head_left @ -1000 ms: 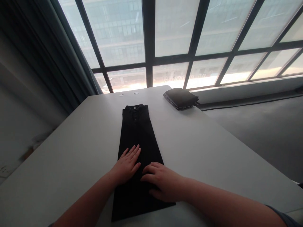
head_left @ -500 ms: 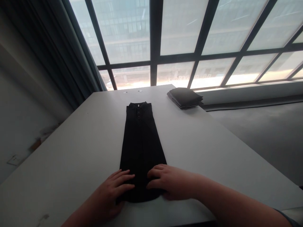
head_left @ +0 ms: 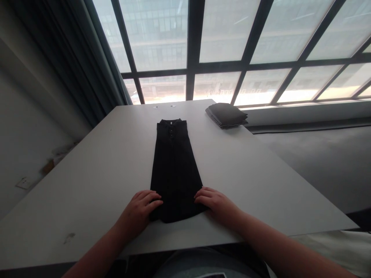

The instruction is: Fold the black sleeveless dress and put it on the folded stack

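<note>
A black buttoned shirt (head_left: 175,166), folded into a long narrow strip, lies on the white table (head_left: 95,170) with its collar toward the window. My left hand (head_left: 139,211) rests at the strip's near left corner, fingertips on the fabric edge. My right hand (head_left: 216,202) sits at the near right corner, fingers touching the hem. Whether either hand pinches the cloth I cannot tell; both lie with fingers curled at the near edge.
A stack of folded dark garments (head_left: 226,115) sits at the table's far right corner by the window. Two small round white caps (head_left: 164,106) lie on the far edge. A dark curtain (head_left: 72,65) hangs at the left. The floor drops away to the right.
Both hands have slid back from the middle of the strip to its near end and moved apart to its two corners. The near end of the shirt now looks shorter.
</note>
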The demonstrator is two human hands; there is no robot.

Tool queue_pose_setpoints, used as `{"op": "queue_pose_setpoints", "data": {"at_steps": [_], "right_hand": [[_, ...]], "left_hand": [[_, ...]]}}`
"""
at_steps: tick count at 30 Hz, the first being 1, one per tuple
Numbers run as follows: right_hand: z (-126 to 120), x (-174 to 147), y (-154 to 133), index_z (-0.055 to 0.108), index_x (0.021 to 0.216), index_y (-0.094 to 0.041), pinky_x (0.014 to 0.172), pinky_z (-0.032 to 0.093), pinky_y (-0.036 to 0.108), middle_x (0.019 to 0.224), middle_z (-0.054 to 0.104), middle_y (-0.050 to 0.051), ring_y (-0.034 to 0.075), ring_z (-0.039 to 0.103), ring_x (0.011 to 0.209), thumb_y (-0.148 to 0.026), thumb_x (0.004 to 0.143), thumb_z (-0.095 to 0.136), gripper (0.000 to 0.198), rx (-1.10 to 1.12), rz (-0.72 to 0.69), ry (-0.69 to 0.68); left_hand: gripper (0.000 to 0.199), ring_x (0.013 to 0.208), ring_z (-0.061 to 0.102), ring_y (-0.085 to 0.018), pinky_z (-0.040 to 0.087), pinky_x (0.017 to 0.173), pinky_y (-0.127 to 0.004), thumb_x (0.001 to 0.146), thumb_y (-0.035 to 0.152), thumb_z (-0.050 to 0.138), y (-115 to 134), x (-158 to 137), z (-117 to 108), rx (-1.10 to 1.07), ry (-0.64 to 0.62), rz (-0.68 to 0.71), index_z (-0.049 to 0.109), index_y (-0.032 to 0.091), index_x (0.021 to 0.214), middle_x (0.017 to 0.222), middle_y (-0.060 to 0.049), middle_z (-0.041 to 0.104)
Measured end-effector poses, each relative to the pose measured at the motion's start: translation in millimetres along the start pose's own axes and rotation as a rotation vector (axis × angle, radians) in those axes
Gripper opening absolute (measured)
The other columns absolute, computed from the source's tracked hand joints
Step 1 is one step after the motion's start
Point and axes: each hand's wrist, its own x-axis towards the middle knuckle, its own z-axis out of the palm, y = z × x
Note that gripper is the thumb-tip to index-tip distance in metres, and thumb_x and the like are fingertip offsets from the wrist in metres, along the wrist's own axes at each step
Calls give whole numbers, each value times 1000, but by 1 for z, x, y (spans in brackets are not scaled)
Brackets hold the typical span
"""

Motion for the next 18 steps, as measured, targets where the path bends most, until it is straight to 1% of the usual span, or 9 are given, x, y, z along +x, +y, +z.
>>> {"op": "queue_pose_setpoints", "data": {"at_steps": [3,5,8,10,11,12,14,16,18], "right_hand": [[-9,-9,3,76,115,-21,120,44,44,118,75,7,20,67,117,-6,89,59,35,83,-71,-14],[-21,-17,1,76,116,-22,122,42,44,116,76,6,19,68,116,-10,92,60,31,171,-96,-55],[-39,-25,-4,75,114,-22,114,49,38,115,76,7,17,70,111,-23,99,59,22,358,-93,-121],[-46,-23,-6,74,115,-21,105,54,36,115,75,7,18,70,107,-34,102,58,25,459,-6,-85],[-48,-18,-6,73,115,-20,101,55,35,113,75,7,18,70,105,-38,102,57,27,488,63,-31],[-49,-11,-5,72,116,-19,97,56,35,111,75,7,19,70,103,-42,102,57,31,506,139,36],[-50,12,1,69,119,-19,93,56,34,109,75,6,20,68,100,-46,101,54,36,529,257,172],[-51,42,11,67,123,-19,94,56,34,113,74,6,20,68,104,-46,102,51,38,551,302,256],[-52,74,22,67,123,-18,93,56,34,116,75,7,21,68,105,-44,103,49,37,525,341,283]], "left_hand": [[72,127,67,-21,49,116,-47,72,-10,41,2,0,-2,-138,-41,93,70,26,128,132,-5,75],[74,122,70,-18,51,113,-42,72,-8,41,7,-2,-9,-256,-89,67,68,28,131,130,-3,76],[54,113,74,-19,57,102,-35,83,4,47,19,1,-24,-439,-133,-87,71,30,124,121,-2,79],[34,102,75,-21,59,92,-33,92,20,51,25,10,-35,-527,-108,-215,73,28,116,112,-4,81],[28,94,75,-22,59,86,-33,96,29,51,25,17,-39,-550,-80,-280,74,26,111,105,-5,81],[28,85,74,-22,59,79,-33,98,37,50,24,25,-43,-562,-45,-342,73,24,105,95,-5,80],[38,75,69,-22,57,71,-33,99,51,47,15,47,-47,-569,27,-441,71,21,97,82,-4,76],[45,81,70,-24,57,76,-35,98,57,45,-1,71,-45,-583,93,-498,71,20,103,87,-4,76],[49,98,72,-27,57,87,-39,98,57,45,-19,95,-38,-583,131,-537,70,20,118,106,-6,79]]}}
